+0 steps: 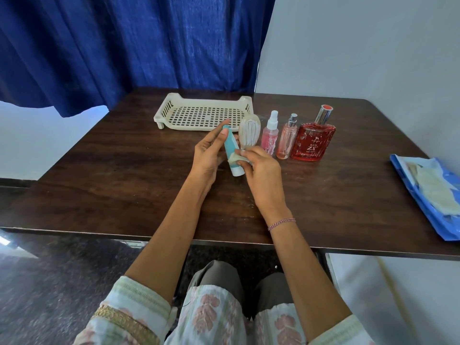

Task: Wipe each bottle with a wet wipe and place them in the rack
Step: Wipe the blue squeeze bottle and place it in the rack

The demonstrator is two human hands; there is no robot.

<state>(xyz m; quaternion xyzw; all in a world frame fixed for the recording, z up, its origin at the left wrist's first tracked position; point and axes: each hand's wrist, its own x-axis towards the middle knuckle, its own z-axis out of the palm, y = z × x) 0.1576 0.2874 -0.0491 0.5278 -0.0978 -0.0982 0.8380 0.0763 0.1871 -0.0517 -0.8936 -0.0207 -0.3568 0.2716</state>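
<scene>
A dark blue curtain (124,46) and a pale wall stand behind a dark brown wooden table (112,170), where the person sits. At the far middle of the table lies a cream perforated plastic rack (164,105) with nothing in it, and at the right edge a torn-open blue wet-wipe packet (440,225). Beside the rack, four bottles stand in a row: a flat red glass perfume bottle (312,143), a slim pale-pink spray bottle (287,139), a pink spray bottle with a white cap (270,138) and a rounded cream ribbed bottle (249,131). In front of them the left hand (207,155) holds a teal-and-white plastic tube (230,153) above the table, thumb pressed near its upper end. The right hand (263,175) pinches a small crumpled wet wipe (237,159) against the tube's lower part. The tube is gripped lightly and will be slick once wet, so it could slip. The ribbed bottle stands just behind the hands, so a wide wiping stroke could topple it into the row.
</scene>
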